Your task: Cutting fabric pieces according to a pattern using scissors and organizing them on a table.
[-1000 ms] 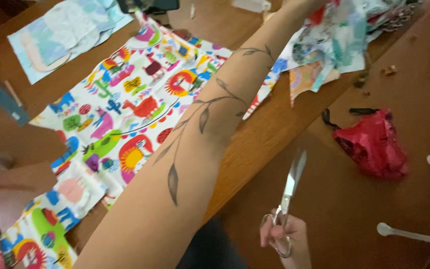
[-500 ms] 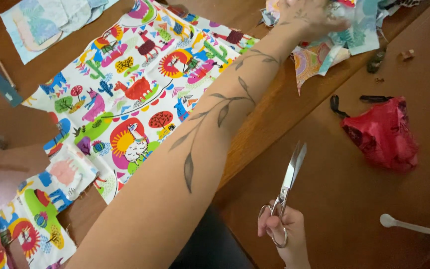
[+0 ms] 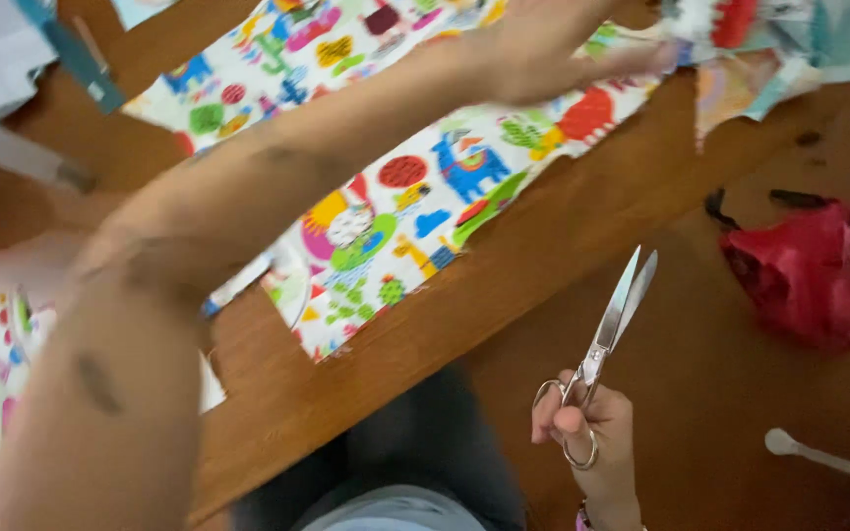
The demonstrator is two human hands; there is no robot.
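1. Your right hand [image 3: 592, 433] had its fingers threaded through the loops of the scissors [image 3: 610, 334] and curled shut round the handles, held off the table edge, over the floor. The blades pointed up and away from you, parted only a sliver at the tips.
2. Your left hand [image 3: 533, 49] reached far across the table, resting on the printed fabric [image 3: 415, 206] near its far end. Motion blur hid the fingers, so you cannot tell whether they were spread flat or pinching the cloth.
3. As for progress, the scissors were well apart from the fabric and no blade touched it. The near edge looked uneven, yet no fresh cut could be made out. Any cutting seemed not yet begun at this moment.
4. The fabric was thin white cloth, crowded with bright cartoon animals and plants, lying flat along the wooden table [image 3: 504, 295]. The scissors were polished steel, long and narrow.
5. Further out, a heap of fabric scraps [image 3: 779, 49] lay at the far right corner, a crumpled red bag [image 3: 799, 270] sat on the brown floor, and a white stick [image 3: 828, 457] lay near it.
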